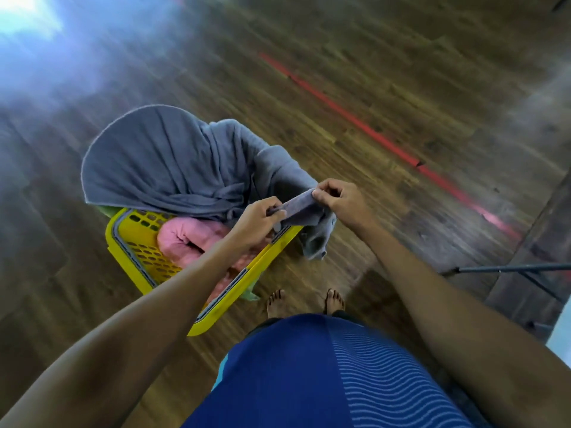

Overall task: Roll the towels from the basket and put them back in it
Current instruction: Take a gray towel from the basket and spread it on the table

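A large grey towel (160, 162) is draped over the far end of a yellow perforated basket (136, 239) on the wooden floor. My left hand (256, 220) and my right hand (336, 197) each pinch one edge of the grey towel, stretching a short strip of it between them above the basket's right rim. A corner of the towel hangs down past the rim toward the floor. Inside the basket lies a pink towel (185, 239), partly hidden under my left forearm. A bit of green cloth (109, 211) peeks out beneath the basket.
My bare feet (304, 301) stand just right of the basket. A red tape line (370, 134) runs diagonally across the floor. Dark metal legs (509, 268) of some stand reach in from the right edge. The picture is motion-blurred.
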Motion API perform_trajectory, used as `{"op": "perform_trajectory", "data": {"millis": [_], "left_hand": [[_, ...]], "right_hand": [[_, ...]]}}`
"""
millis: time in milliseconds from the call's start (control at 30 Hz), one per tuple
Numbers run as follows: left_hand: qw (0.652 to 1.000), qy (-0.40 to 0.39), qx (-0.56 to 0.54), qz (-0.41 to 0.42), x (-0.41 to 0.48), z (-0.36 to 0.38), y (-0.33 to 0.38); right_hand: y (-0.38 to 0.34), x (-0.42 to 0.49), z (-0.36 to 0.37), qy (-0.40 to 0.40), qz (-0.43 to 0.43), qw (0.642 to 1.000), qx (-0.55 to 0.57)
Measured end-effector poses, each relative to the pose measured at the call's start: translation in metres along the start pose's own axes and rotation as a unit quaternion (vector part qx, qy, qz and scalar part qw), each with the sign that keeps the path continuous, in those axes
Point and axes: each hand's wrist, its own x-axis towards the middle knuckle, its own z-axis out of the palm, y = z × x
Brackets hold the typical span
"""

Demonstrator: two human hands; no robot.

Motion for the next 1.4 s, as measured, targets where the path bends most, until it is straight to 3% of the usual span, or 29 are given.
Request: {"op": "perform_trajectory", "data": {"millis": [267, 433, 733, 900, 1000, 1200, 1400], "left_hand": [[0.997, 0.066, -0.026, 0.037, 0.026, -0.009, 0.051], [0.995, 0.044, -0.010, 0.085, 0.053, -0.023, 0.098], [0.989, -0.026, 0.087, 0.115, 0.057, -0.035, 0.108], [0.987, 0.025, 0.130, 0.088, 0.052, -0.031, 0.101], [0.993, 0.078, 0.053, 0.071, 0.052, -0.030, 0.114], [0.992, 0.038, 0.033, 0.114, 0.064, -0.033, 0.159], [0.986, 0.004, 0.076, 0.151, 0.069, -0.044, 0.168]], "right_hand": [[-0.016, 0.009, -0.035, -0.050, -0.016, 0.999, -0.009], [-0.041, 0.012, -0.042, -0.096, -0.052, 0.994, 0.015], [-0.056, 0.020, -0.063, 0.044, -0.095, 0.994, 0.028], [-0.047, 0.016, -0.074, 0.087, -0.083, 0.993, 0.002], [-0.045, 0.009, -0.081, 0.067, -0.068, 0.995, -0.001], [-0.078, 0.001, -0.078, -0.050, -0.105, 0.993, 0.012], [-0.092, 0.008, -0.079, 0.053, -0.117, 0.987, 0.092]]}}
